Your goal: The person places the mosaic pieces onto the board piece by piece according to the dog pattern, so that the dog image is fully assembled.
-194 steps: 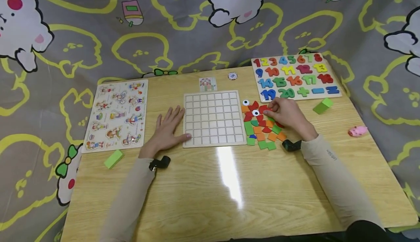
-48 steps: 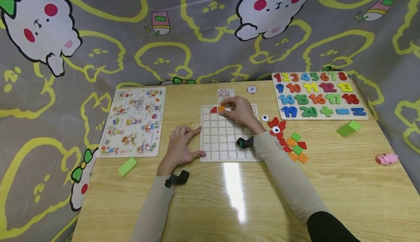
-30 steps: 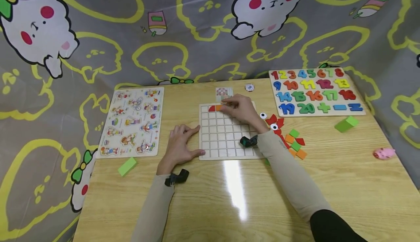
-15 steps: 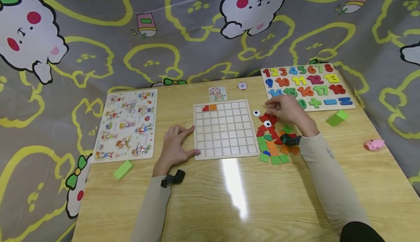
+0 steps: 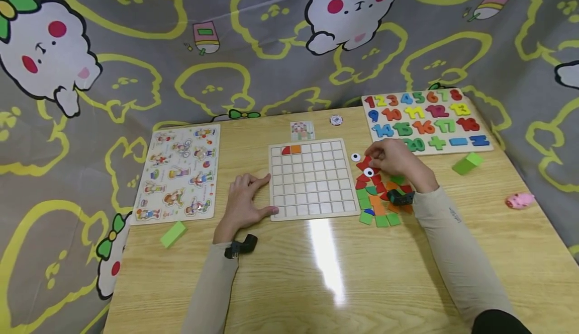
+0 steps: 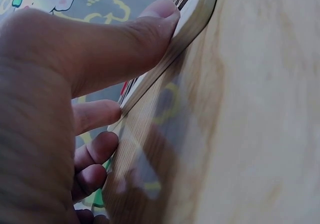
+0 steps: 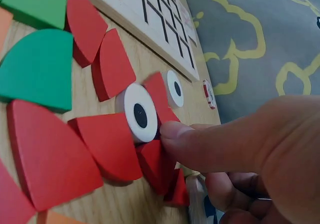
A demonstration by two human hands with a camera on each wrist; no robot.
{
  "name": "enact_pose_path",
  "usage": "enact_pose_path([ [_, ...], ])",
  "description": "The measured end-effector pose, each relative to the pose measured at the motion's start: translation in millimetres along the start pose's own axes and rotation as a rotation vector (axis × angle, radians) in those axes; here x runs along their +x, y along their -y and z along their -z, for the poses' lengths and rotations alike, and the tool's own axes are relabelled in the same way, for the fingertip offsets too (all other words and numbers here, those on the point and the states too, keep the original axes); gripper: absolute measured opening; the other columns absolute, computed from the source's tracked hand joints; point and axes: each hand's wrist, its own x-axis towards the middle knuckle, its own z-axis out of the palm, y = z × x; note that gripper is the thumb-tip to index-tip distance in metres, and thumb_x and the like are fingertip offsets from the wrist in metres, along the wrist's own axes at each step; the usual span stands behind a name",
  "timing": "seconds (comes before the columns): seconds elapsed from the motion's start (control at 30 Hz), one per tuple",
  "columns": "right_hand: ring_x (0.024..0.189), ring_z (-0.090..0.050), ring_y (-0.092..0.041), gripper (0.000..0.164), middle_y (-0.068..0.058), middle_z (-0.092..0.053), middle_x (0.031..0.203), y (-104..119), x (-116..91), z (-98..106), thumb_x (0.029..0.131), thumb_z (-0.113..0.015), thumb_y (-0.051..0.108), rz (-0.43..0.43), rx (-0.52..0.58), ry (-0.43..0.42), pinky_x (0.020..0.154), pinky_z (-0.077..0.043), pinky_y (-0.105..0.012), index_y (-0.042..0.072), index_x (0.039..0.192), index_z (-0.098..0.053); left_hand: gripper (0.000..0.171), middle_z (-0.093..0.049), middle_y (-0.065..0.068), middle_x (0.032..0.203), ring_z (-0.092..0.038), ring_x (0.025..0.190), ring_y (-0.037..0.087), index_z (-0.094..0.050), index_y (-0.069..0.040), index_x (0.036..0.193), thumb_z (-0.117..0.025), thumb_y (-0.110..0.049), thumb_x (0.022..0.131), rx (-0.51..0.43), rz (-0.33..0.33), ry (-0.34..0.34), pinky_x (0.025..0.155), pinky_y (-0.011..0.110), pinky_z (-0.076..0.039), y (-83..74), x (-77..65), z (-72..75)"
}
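My left hand point(image 5: 243, 200) rests on the table, its thumb and index finger spread and touching the left edge of a square wooden grid board point(image 5: 312, 183). The left wrist view shows the thumb point(image 6: 135, 39) against the board's rim. Two pieces lie in the top row: a red quarter-round point(image 5: 286, 150) and an orange square point(image 5: 296, 149). My right hand point(image 5: 398, 160) is at the loose pieces right of the board, pinching a red piece point(image 7: 159, 164) beside a white eye disc point(image 7: 140, 113); its fingertips behind the thumb are partly hidden.
Loose green squares point(image 5: 381, 221), orange and red pieces lie right of the board. Behind it are a picture card point(image 5: 302, 131) and a round chip point(image 5: 336, 120). A number puzzle point(image 5: 425, 122), figure puzzle point(image 5: 176, 173), green blocks point(image 5: 174, 234) and a pink pig point(image 5: 519, 200) stand around.
My right hand placed the orange square beside the red piece in the top row, let go, and moved right to the loose pieces. My left hand stays at the board's left edge.
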Motion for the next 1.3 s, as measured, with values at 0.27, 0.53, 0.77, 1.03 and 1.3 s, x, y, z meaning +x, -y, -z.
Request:
enact_pose_path([
  [0.27, 0.078, -0.055, -0.023, 0.014, -0.01, -0.063, 0.091, 2.1, 2.9, -1.2, 0.09, -0.071, 0.012, -0.003, 0.043, 0.014, 0.072, -0.045, -0.036, 0.007, 0.099, -0.062, 0.092, -0.049, 0.002, 0.114, -0.038, 0.096, 0.021, -0.05, -0.028, 0.146, -0.078, -0.066, 0.068, -0.003, 0.005, 0.006, 0.086, 0.039, -0.027, 1.9, 0.4, -0.7],
  [0.53, 0.093, -0.064, -0.027, 0.016, -0.013, -0.066, 0.105, 16.8, 13.0, 1.4, 0.1, -0.058, 0.017, 0.11, 0.233, -0.155, 0.077, -0.046, -0.036, 0.005, 0.109, -0.054, 0.093, -0.049, 0.002, 0.115, -0.038, 0.096, 0.021, -0.049, -0.029, 0.147, -0.078, -0.067, 0.067, -0.005, 0.01, 0.011, 0.087, 0.038, -0.028, 3.9, 0.4, -0.5],
  [0.77, 0.086, -0.068, -0.031, 0.026, -0.016, -0.07, 0.097, 51.6, 40.2, -9.7, 0.098, -0.062, 0.021, 0.157, 0.433, -0.257, 0.068, -0.046, -0.02, 0.006, 0.118, -0.054, 0.092, -0.05, 0.002, 0.114, -0.038, 0.096, 0.021, -0.05, -0.028, 0.147, -0.077, -0.067, 0.068, 0.0, 0.005, 0.008, 0.086, 0.039, -0.028, 3.7, 0.9, -0.3],
  [1.03, 0.078, -0.068, -0.019, 0.021, -0.004, -0.073, 0.089, 73.3, 79.7, -47.6, 0.089, -0.074, 0.028, 0.167, 0.445, -0.289, 0.068, -0.05, -0.028, 0.013, 0.104, -0.07, 0.092, -0.049, 0.002, 0.114, -0.038, 0.097, 0.021, -0.049, -0.029, 0.147, -0.077, -0.067, 0.068, 0.006, 0.014, 0.018, 0.086, 0.039, -0.029, 3.9, 2.2, 0.2],
  [1.3, 0.075, -0.068, -0.015, 0.014, -0.003, -0.074, 0.088, 85.7, 97.6, -72.4, 0.09, -0.073, 0.022, 0.192, 0.378, -0.269, 0.07, -0.052, -0.034, 0.012, 0.099, -0.077, 0.092, -0.049, 0.002, 0.114, -0.038, 0.096, 0.021, -0.049, -0.028, 0.147, -0.077, -0.067, 0.069, -0.002, 0.022, 0.031, 0.087, 0.039, -0.028, 5.7, 2.8, 2.6],
])
